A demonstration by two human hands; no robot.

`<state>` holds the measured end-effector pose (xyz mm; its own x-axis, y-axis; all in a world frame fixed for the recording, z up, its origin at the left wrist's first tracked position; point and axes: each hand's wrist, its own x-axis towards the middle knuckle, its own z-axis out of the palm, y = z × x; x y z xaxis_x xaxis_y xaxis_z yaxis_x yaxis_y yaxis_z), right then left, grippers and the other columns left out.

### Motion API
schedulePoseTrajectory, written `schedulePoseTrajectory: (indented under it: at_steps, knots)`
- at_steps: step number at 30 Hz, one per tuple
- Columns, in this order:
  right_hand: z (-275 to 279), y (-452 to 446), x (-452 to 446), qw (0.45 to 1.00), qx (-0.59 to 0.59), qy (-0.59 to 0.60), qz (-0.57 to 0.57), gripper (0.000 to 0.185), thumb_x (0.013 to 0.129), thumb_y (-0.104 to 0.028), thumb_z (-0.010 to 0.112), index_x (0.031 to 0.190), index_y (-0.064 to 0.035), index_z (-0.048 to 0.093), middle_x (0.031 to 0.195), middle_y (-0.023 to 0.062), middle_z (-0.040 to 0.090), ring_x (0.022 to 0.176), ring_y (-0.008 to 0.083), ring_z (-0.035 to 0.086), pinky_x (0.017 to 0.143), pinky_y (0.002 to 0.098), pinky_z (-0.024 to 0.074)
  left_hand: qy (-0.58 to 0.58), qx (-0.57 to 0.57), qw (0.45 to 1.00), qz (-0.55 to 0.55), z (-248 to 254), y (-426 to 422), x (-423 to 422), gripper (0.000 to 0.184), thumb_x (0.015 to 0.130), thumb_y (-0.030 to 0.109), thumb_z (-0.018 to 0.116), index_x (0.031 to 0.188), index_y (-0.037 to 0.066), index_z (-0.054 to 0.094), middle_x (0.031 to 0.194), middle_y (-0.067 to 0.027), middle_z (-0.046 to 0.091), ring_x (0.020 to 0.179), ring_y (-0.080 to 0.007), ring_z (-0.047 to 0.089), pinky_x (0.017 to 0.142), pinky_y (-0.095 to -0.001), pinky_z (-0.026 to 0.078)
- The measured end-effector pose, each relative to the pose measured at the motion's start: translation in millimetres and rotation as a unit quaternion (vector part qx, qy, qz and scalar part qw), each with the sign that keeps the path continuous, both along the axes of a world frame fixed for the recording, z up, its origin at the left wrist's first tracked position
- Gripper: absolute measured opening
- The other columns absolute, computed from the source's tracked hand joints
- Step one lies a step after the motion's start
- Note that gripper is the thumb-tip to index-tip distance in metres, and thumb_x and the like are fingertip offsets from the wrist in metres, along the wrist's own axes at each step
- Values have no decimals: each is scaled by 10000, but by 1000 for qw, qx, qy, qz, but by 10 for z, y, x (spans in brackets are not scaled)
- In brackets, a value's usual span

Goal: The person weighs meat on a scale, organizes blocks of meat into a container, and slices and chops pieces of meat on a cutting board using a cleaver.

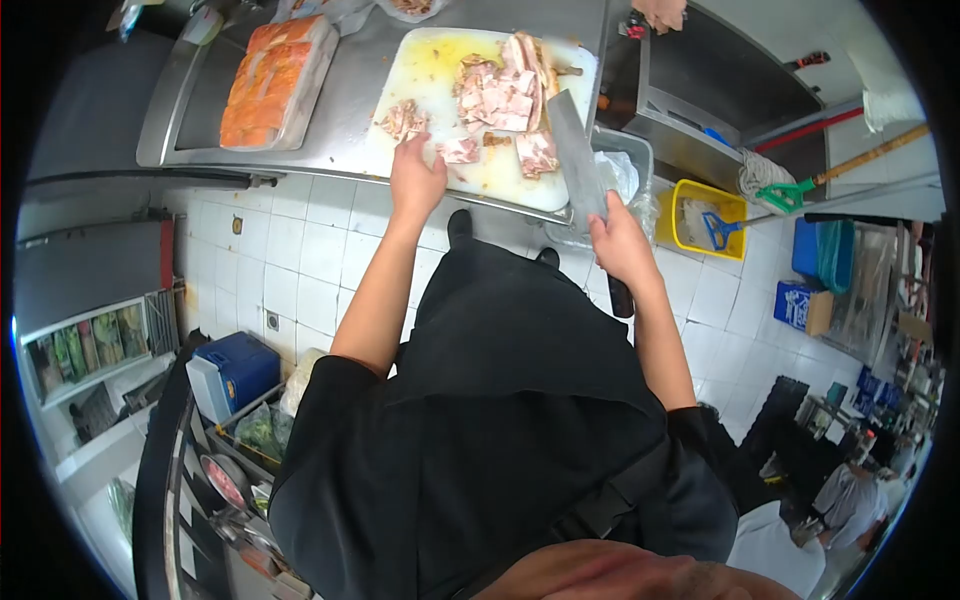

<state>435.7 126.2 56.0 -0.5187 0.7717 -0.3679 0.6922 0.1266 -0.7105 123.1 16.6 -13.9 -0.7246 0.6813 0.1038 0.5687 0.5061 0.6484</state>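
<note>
My right hand point(625, 243) is wrapped round a cleaver point(577, 150). Its broad grey blade points away from me over the right edge of the white cutting board point(412, 72), and the end of its black handle sticks out below my palm. At the board's near left, my left hand point(418, 178) has its thumb and fingers apart, the fingertips at a small heap of chopped meat point(403, 119). Between the hands lie a flat meat piece point(458, 150) and a thicker chunk point(537, 153). Behind them is a larger pile of pale, fatty cut meat point(497, 95).
A tray of orange-coloured blocks point(272, 85) stands left on the steel counter point(345, 100). Below the board's right side is a plastic-lined bin point(640, 160), beside a yellow bucket point(683, 225). A green-headed mop point(785, 193) leans further right. White tiles point(325, 215) cover the floor.
</note>
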Motion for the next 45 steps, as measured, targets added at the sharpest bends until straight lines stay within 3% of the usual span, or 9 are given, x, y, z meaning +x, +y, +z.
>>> schedulePoseTrajectory:
  at_steps: [1, 9, 14, 17, 19, 24, 29, 34, 45]
  knots:
    - [-10, -2, -72, 1000, 1, 1, 6, 317, 939, -166, 561, 1191, 11, 486, 934, 329, 657, 921, 514, 630, 814, 561, 482, 99, -6, 994, -54, 22, -28, 3, 425, 816, 101, 719, 1225, 26, 631, 1177, -190, 612, 1106, -366, 604, 958, -414, 504]
    - [-32, -26, -767, 991, 24, -15, 131, 356, 932, -162, 555, 1234, 14, 490, 1004, 337, 656, 970, 509, 627, 866, 559, 479, 70, -64, 984, -150, -98, 132, -39, 414, 782, 65, 728, 1189, 29, 658, 1155, -199, 592, 1092, -370, 583, 952, -423, 496]
    - [-147, 12, -1170, 981, 72, -86, 159, 332, 937, -160, 551, 1219, 9, 504, 1050, 307, 656, 995, 467, 633, 854, 554, 480, 27, -28, 977, -208, -207, 245, -258, 303, 751, -29, 682, 1048, 30, 697, 1135, -185, 608, 1092, -384, 577, 949, -421, 497]
    - [-138, 13, -1350, 974, 73, -149, 156, 275, 943, -163, 552, 1160, 0, 508, 1118, 298, 646, 1026, 467, 620, 868, 554, 477, 42, 38, 976, -209, -321, 271, -384, 359, 679, 1, 779, 1027, 45, 704, 1189, -154, 610, 1122, -374, 579, 970, -426, 484]
    - [-237, -46, -1358, 969, 125, -133, 166, 206, 921, -126, 544, 1089, -17, 497, 937, 320, 666, 899, 491, 653, 806, 584, 495, 29, 36, 977, -211, -344, 310, -428, 311, 732, 62, 763, 1035, 34, 694, 1220, -141, 604, 1142, -377, 581, 969, -433, 489]
    - [222, -305, -1425, 970, 12, -198, 138, 289, 947, -142, 550, 1204, -30, 479, 958, 330, 658, 922, 503, 631, 798, 585, 481, -50, 28, 936, -347, -125, 341, -583, 206, 800, -56, 582, 976, -3, 673, 1158, -150, 629, 1074, -370, 610, 908, -432, 511]
    - [-93, -248, -1633, 974, 91, -185, 98, 260, 946, -148, 560, 1171, -43, 485, 860, 296, 661, 833, 504, 630, 745, 595, 474, 23, 70, 926, -370, -201, 216, -672, 148, 809, -9, 643, 946, 25, 686, 1056, -124, 635, 1005, -343, 604, 850, -433, 511]
    - [-146, -235, -1905, 978, 121, -160, 63, 203, 915, -101, 499, 1109, -43, 493, 749, 298, 653, 730, 486, 658, 684, 603, 500, -15, -27, 937, -347, -116, 238, -655, 143, 785, 39, 649, 928, 35, 663, 966, -125, 610, 979, -343, 590, 864, -458, 493]
    - [52, -77, -2221, 958, 43, -230, 168, 285, 864, -58, 499, 1127, 45, 463, 847, 310, 677, 808, 475, 676, 720, 568, 519, -44, -161, 914, -370, 100, 503, -643, 310, 797, 128, 719, 1072, 32, 616, 1025, -161, 642, 1006, -373, 642, 841, -467, 528]
